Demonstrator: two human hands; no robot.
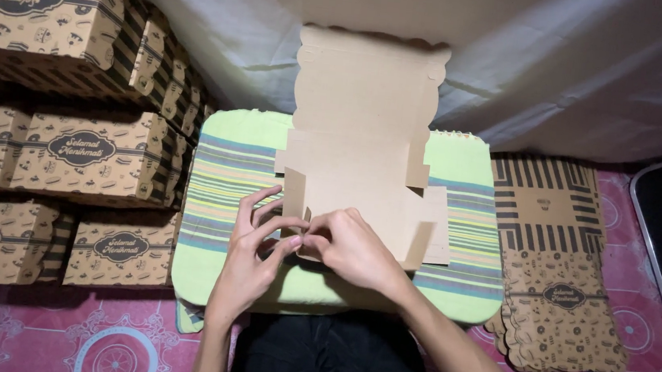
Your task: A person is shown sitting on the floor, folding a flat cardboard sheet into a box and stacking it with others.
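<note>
Mid-fold, by the look of it, on a flat brown blank (360, 132), lying plain side up on a green striped pad (227, 176), with its scalloped lid panel stretched away toward a white cloth (569, 63) at the back. Left hand (247, 263) partly open: outer fingers fanned loose over the pad, thumb and forefinger closed to a pinch on the small flap at the blank's near left corner. Right hand (353, 253) curled, knuckles up, fingertips meeting the left's at that same flap; exact grip hidden under the fingers. Left side wall already raised beside them, right side wall half up, front edge covered by the hands. Probably at the corner-tuck stage: tab being bent in at the meeting of side wall and front. Calls, in all likelihood, for a firm crease along the score and for steadying the wall while the tab seats, then the same care at the right corner. Made-up boxes (92, 151) stacked well to the left, more printed flats (558, 264) piled just right of the pad, all on a pink mat (89, 341).
</note>
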